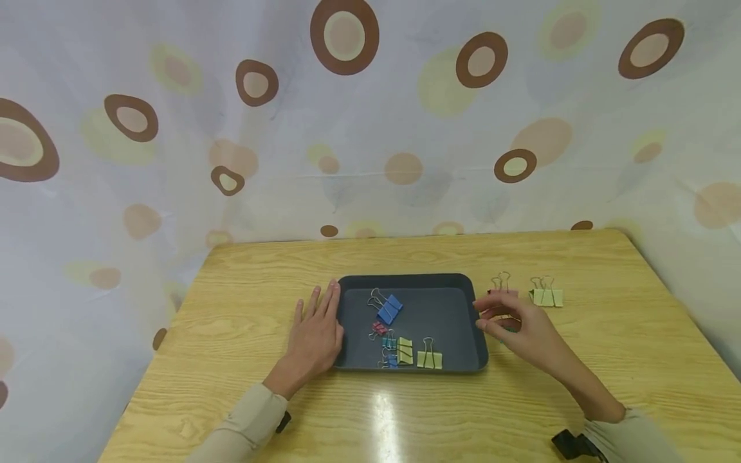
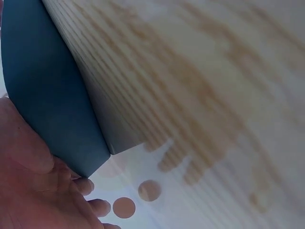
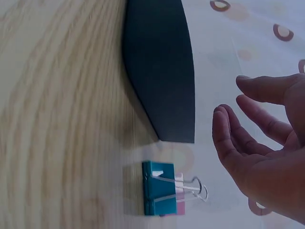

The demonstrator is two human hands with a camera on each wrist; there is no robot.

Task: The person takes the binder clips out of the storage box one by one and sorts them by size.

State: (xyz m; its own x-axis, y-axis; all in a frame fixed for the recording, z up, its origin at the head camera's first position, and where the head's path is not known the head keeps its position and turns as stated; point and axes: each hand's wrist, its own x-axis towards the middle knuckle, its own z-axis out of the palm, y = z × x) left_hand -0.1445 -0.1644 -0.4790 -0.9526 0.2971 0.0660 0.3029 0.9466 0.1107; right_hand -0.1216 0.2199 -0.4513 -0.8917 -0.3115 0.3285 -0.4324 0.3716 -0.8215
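A dark grey tray (image 1: 442, 302) holds several binder clips, among them a large blue binder clip (image 1: 390, 310), a small red binder clip (image 1: 379, 328) and a yellow binder clip (image 1: 429, 359). My left hand (image 1: 315, 337) rests along the tray's left side, its fingers straight and a little spread. Just past the right rim, my right hand (image 1: 521, 325) hovers with loosely bent fingers, thumb apart from the fingertips, nothing between them. Below it in the right wrist view stands a teal binder clip (image 3: 159, 188), mostly hidden by the hand in the head view.
Right of the tray, on the wooden table (image 1: 266, 270), are a pink binder clip (image 1: 502, 293) and a pale yellow binder clip (image 1: 547, 296). A patterned curtain (image 1: 370, 128) hangs behind the table. Black straps show at both wrists.
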